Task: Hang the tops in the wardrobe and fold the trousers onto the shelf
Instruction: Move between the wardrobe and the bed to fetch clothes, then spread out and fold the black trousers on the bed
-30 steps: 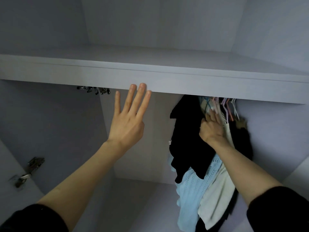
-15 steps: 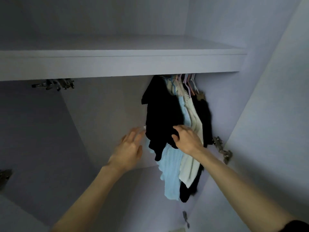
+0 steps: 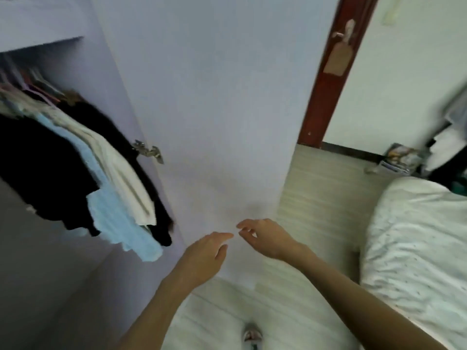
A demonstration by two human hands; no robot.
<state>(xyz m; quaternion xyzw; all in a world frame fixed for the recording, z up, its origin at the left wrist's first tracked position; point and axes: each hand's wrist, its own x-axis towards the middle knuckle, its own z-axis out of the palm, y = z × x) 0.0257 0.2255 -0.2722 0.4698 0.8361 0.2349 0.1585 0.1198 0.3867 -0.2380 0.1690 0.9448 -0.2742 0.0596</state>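
Several tops hang on hangers inside the wardrobe at the left: a black top, a light blue knit top, a cream top and another dark one behind. My left hand and my right hand are both empty, held in front of the open pale wardrobe door, fingers loosely relaxed, fingertips almost meeting. Both hands are to the right of the hanging clothes and touch nothing. No trousers are in view.
The wardrobe door hinge sits beside the clothes. A bed with a white cover fills the right side. A red-brown door frame stands behind. Clutter lies on the floor at the far right. Pale wood-look floor lies below.
The view has swung right and down, away from the wardrobe interior. Both hands have left the hanging clothes and come down in front of the wardrobe door, empty.
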